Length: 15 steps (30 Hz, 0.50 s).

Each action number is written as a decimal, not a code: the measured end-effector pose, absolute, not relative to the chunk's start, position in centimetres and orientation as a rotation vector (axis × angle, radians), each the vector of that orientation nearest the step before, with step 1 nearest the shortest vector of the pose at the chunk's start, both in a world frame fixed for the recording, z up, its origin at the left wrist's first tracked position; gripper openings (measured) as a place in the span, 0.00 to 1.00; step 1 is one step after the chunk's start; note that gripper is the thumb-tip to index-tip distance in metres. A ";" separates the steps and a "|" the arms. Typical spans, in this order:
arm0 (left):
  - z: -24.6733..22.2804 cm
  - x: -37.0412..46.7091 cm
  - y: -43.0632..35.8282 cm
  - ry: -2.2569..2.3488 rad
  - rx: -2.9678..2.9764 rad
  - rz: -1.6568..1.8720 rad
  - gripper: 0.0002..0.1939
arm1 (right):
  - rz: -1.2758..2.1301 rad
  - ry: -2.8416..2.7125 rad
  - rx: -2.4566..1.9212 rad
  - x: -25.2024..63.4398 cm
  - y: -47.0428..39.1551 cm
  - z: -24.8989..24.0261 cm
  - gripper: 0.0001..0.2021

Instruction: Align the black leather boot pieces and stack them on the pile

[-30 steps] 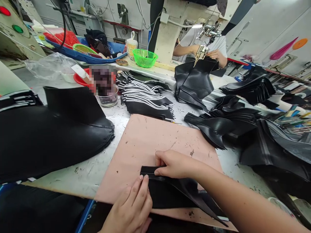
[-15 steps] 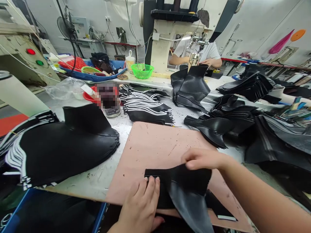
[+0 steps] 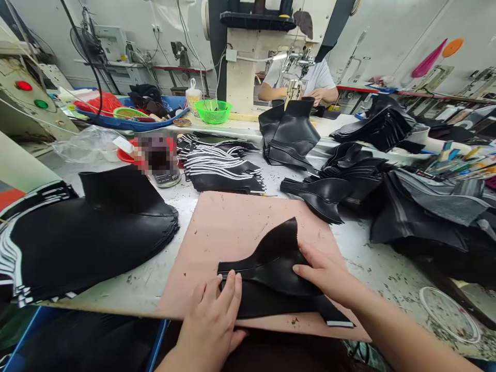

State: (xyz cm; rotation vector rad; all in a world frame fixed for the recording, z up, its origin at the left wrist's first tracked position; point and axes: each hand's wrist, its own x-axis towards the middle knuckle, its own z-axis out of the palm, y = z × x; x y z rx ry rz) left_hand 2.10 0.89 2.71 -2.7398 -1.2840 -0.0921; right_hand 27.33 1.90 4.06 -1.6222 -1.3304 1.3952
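A curved black leather piece (image 3: 271,258), seamed along its length, lies over a second black piece (image 3: 279,305) on the pink board (image 3: 217,222). My left hand (image 3: 217,305) presses down on the narrow left end of the leather piece with its fingers stretched out flat. At the wide right end, my right hand (image 3: 321,268) grips the edge, thumb on top and the other fingers partly hidden behind it. From under the pieces, a white-edged strip (image 3: 340,323) sticks out at the lower right.
A tall stack of black leather pieces (image 3: 96,232) stands at left. White-edged pieces (image 3: 220,165) lie behind the board, beside a jar (image 3: 168,178). More black pieces (image 3: 318,194) are heaped at right. Across the table, a person (image 3: 325,82) sits behind a sewing machine (image 3: 240,77).
My right hand has moved down and around the leather piece's right end. That piece's wide part, earlier hanging toward me, now lies on the board with its upper edge raised. The view has shifted slightly.
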 end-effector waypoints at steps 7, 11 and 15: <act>2.6 2.1 0.7 -1.382 -2.757 0.011 0.41 | 1.351 -1.338 -1.539 27.4 3.1 2.8 0.24; 2.8 2.2 0.7 -1.392 -2.759 0.034 0.40 | 1.441 -1.287 -1.501 27.5 3.6 2.7 0.21; 3.1 2.4 0.9 -1.404 -2.750 0.023 0.39 | 1.463 -1.288 -1.485 27.6 3.5 2.8 0.18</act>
